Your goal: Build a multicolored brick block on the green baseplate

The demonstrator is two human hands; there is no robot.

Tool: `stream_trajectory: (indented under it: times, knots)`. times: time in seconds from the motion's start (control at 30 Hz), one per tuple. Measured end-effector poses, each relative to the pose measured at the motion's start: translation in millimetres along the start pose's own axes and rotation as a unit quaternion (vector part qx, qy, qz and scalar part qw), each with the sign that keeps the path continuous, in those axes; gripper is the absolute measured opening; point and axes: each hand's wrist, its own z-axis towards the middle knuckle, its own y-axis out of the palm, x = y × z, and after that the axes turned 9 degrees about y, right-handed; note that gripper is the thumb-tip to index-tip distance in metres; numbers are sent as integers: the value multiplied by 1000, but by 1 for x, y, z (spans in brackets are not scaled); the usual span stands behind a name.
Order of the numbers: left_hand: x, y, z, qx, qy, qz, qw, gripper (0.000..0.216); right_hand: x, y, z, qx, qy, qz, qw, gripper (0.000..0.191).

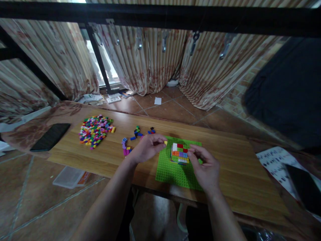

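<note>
A green baseplate (165,170) lies on the wooden table, and on it stands a small multicoloured brick structure (180,154) with white, red, orange, purple and yellow bricks on top. Between the thumb and forefinger of my left hand (149,147) is a small yellow toy brick (166,143), held over the plate's back left corner. My right hand (205,165) is at the right side of the structure, its thumb and forefinger closed together by the upper edge. What those fingertips hold, if anything, is too small to make out.
A heap of mixed toy bricks (96,130) lies on the table's left part. Several loose bricks (125,147) are scattered left of my left hand. Beyond the left end is a dark flat device (50,137); a printed sheet (273,167) and black phone (303,187) lie right.
</note>
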Motion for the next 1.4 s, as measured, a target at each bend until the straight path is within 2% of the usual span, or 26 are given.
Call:
stream_trajectory:
  times: [0.2,0.33,0.47,0.67,0.83,0.97,1.4]
  knots:
    - [3,25,6,-28,-18,-143,989,24,-11,3,-9,-60,-54,-44,996,30]
    - [5,35,9,-65,-23,-189,980,25,-14,5,-10,-77,-70,-73,992,31]
    - [3,47,9,-69,-18,-205,976,24,-13,3,-10,-82,-76,-96,989,28]
    - [0,51,8,-61,-5,-189,980,19,-12,4,-11,-71,-77,-89,991,24]
    - [-4,27,7,-43,-27,-115,992,13,-9,5,-8,-42,-70,-91,992,20]
    - [-11,14,6,-59,-31,-46,997,10,-6,2,-5,7,-56,-89,994,20]
    - [-7,29,6,-61,-39,90,993,11,-6,-1,-4,13,-54,-90,994,19]
